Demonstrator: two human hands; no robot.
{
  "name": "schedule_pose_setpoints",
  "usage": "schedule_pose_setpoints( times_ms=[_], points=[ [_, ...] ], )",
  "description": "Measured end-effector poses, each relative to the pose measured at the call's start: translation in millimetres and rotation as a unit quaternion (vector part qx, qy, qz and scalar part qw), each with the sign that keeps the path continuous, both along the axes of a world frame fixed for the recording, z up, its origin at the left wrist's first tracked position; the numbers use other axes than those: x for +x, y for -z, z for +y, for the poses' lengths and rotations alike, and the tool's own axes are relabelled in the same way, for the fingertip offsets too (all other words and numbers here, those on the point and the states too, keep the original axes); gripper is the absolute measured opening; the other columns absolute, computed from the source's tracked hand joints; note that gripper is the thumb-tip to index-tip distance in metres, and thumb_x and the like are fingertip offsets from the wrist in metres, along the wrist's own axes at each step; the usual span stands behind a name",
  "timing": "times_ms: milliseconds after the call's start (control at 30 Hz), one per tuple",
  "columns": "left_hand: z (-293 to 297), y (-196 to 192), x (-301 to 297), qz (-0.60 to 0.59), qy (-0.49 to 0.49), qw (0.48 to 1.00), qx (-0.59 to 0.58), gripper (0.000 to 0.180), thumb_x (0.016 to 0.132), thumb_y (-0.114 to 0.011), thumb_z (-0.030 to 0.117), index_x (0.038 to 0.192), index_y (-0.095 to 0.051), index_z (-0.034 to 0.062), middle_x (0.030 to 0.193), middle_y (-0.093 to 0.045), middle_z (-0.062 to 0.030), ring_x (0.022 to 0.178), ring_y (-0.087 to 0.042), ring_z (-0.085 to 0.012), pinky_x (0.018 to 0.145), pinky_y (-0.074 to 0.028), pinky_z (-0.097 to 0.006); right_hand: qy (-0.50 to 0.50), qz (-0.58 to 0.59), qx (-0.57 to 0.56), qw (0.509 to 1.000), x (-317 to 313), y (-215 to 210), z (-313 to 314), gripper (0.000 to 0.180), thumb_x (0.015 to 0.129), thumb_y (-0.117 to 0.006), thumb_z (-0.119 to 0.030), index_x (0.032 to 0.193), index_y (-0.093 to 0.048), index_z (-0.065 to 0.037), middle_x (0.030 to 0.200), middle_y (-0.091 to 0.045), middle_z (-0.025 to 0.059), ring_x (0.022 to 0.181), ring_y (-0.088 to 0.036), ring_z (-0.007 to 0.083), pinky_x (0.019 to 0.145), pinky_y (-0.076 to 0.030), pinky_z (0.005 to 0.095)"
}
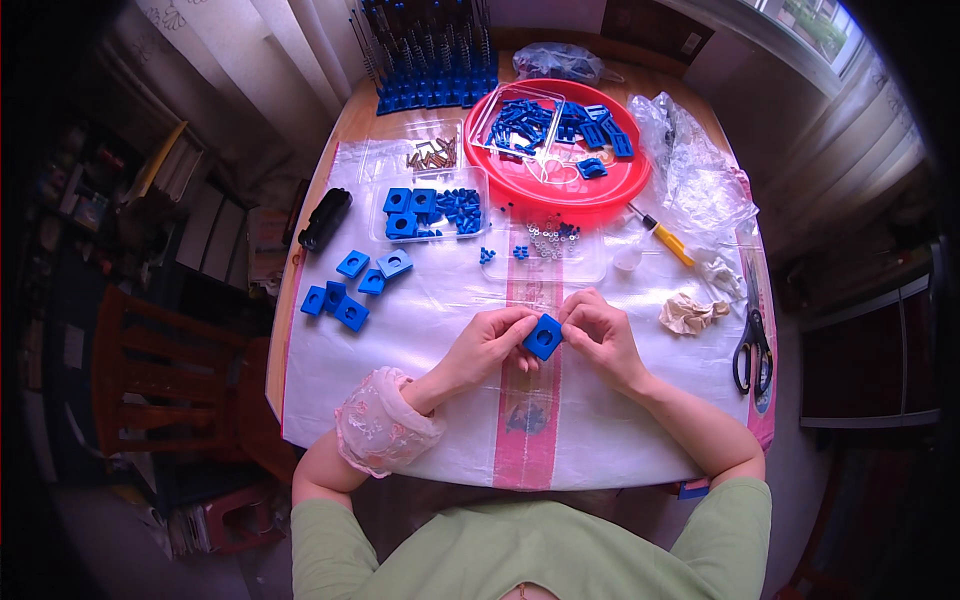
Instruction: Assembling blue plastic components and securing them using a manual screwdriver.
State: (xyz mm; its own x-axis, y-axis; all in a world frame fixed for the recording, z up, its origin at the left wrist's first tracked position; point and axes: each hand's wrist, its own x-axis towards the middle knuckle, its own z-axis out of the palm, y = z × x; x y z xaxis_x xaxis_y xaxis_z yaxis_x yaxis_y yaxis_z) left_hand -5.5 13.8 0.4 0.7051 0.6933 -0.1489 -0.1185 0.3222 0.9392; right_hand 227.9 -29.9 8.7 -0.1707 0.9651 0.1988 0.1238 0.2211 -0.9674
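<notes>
Between my two hands, just above the striped table cover, is a blue square plastic block (543, 338) with a round hole in its face. My left hand (492, 345) grips its left side between thumb and fingers. At its upper right edge, the fingers of my right hand (603, 338) are pinched together; whether they hold a small part there is hidden. Several similar blue blocks (351, 313) lie loose to the left. Beyond my hands, a clear tray (575, 270) carries small metal rings and tiny blue pieces.
A clear box (375, 225) holds blue blocks and small blue parts; brass-coloured pins (433, 155) lie behind it. Farther back stand a red basin (630, 190) of blue parts and a blue rack (430, 95). At right are a yellow-handled screwdriver (672, 243), crumpled tissue (690, 314) and black-handled scissors (752, 360).
</notes>
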Motion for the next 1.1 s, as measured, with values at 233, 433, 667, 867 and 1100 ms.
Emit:
schedule_pose_setpoints(
  times_ms=[233,433,667,867,1100],
  points=[
    [-1.7,-6.3,0.1,0.011,0.008,1.0,0.002,0.033,0.113,-0.054,0.026,0.129,-0.065,-0.0007,0.098,-0.073,-0.0054,0.077,-0.072,-0.009,0.068,-0.059,-0.021,-0.011,-0.016,0.018,1.0,1.0,-1.8,1.2,0.013,0.089,-0.071,-0.006,0.079,-0.062,-0.001,0.091,-0.066,0.0056,0.101,-0.055,0.0216,0.094,-0.044,0.0357],
    [-2.5,-7.1,0.3,0.009,0.01,1.0,0.004,0.032,0.113,-0.054,0.026,0.128,-0.065,-0.0005,0.097,-0.073,-0.0048,0.076,-0.072,-0.0089,0.068,-0.059,-0.021,-0.014,-0.013,0.02,1.0,0.9,-2.3,0.9,0.013,0.089,-0.07,-0.006,0.079,-0.062,-0.001,0.092,-0.066,0.0054,0.101,-0.056,0.0218,0.094,-0.044,0.0359],
    [-1.7,-5.6,-1.5,0.011,0.007,1.0,-0.009,0.034,0.113,-0.052,0.027,0.128,-0.065,-0.0007,0.098,-0.073,-0.0056,0.077,-0.073,-0.0106,0.067,-0.059,-0.021,-0.019,-0.024,0.028,0.999,0.7,-2.1,1.6,0.012,0.089,-0.07,-0.006,0.081,-0.062,-0.002,0.092,-0.066,0.0055,0.1,-0.055,0.0218,0.095,-0.044,0.0361],
    [-0.6,-3.7,-1.3,-0.012,0.008,1.0,-0.008,0.033,0.113,-0.052,0.026,0.129,-0.064,-0.0004,0.101,-0.073,-0.0065,0.079,-0.074,-0.0121,0.069,-0.06,-0.022,-0.007,-0.013,0.012,1.0,-0.3,-3.4,0.3,0.012,0.09,-0.069,-0.005,0.082,-0.062,-0.001,0.092,-0.066,0.0061,0.1,-0.055,0.0217,0.095,-0.043,0.0366],
    [-4.6,-7.8,1.0,0.004,0.006,1.0,0.013,0.029,0.111,-0.057,0.023,0.129,-0.065,0.0008,0.102,-0.073,-0.0059,0.079,-0.073,-0.0102,0.069,-0.059,-0.022,-0.01,-0.009,0.015,1.0,0.8,-0.6,-0.6,0.012,0.091,-0.069,-0.005,0.083,-0.061,-0.001,0.092,-0.066,0.0064,0.1,-0.055,0.0217,0.095,-0.043,0.0367]
  ],
)
